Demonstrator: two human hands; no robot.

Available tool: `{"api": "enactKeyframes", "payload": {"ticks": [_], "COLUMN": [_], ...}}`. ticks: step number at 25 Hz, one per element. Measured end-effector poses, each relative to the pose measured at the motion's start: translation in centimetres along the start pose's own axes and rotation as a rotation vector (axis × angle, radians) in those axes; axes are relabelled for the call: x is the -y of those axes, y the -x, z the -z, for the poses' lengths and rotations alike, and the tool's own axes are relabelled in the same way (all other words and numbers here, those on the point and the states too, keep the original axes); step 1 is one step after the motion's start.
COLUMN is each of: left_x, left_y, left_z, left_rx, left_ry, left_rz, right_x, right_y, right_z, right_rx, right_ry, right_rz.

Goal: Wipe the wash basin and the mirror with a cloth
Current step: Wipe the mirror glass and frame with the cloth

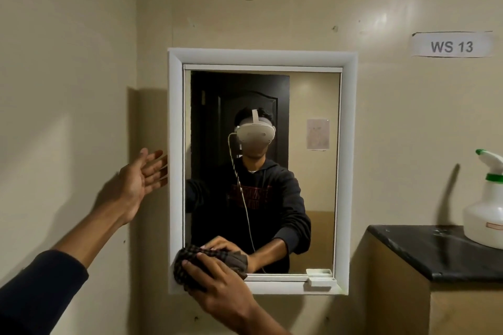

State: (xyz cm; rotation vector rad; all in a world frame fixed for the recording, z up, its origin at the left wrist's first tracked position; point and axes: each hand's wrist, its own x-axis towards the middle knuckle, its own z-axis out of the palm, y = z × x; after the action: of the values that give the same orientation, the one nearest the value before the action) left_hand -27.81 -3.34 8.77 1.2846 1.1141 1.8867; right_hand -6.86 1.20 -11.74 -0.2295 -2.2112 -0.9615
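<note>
A checked cloth [209,261] is pressed against the lower left corner of the white-framed mirror [313,171] by the right hand [217,288], its grip curled over the cloth. The left hand [141,182] is held wide, fingers straight against the frame's left edge. A spray bottle [487,207] is seen on the dark surface [435,253].
</note>
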Motion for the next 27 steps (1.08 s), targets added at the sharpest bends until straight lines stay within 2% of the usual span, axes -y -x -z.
{"api": "enactKeyframes", "payload": {"ticks": [4,8,12,16,21,25,27], "left_x": [-0.1,0.0,0.1,0.0,0.1,0.1,0.0], "left_y": [-0.1,-0.2,0.3,0.1,0.5,0.5,0.5], "left_z": [0.2,0.4,0.2,0.6,0.0,0.0,0.0], "left_rx": [0.002,0.002,-0.012,-0.005,-0.01,-0.028,-0.03], "left_ry": [0.033,0.108,0.122,0.103,0.116,0.069,0.058], "left_rz": [0.016,0.036,0.033,0.018,0.015,0.025,0.022], "right_x": [-3.3,-10.4,-17.2,-19.4,-13.9,-4.5,-1.8], "right_y": [-3.3,-12.7,-22.8,-26.4,-17.4,-2.6,2.4], "right_z": [2.2,7.9,15.7,18.4,12.9,4.3,2.4], "right_rx": [-0.033,-0.104,-0.095,-0.048,-0.112,0.038,0.144], "right_ry": [0.027,0.016,0.184,0.228,0.106,0.01,0.015], "right_rz": [0.077,-0.016,-0.11,-0.146,-0.108,0.027,0.076]}}
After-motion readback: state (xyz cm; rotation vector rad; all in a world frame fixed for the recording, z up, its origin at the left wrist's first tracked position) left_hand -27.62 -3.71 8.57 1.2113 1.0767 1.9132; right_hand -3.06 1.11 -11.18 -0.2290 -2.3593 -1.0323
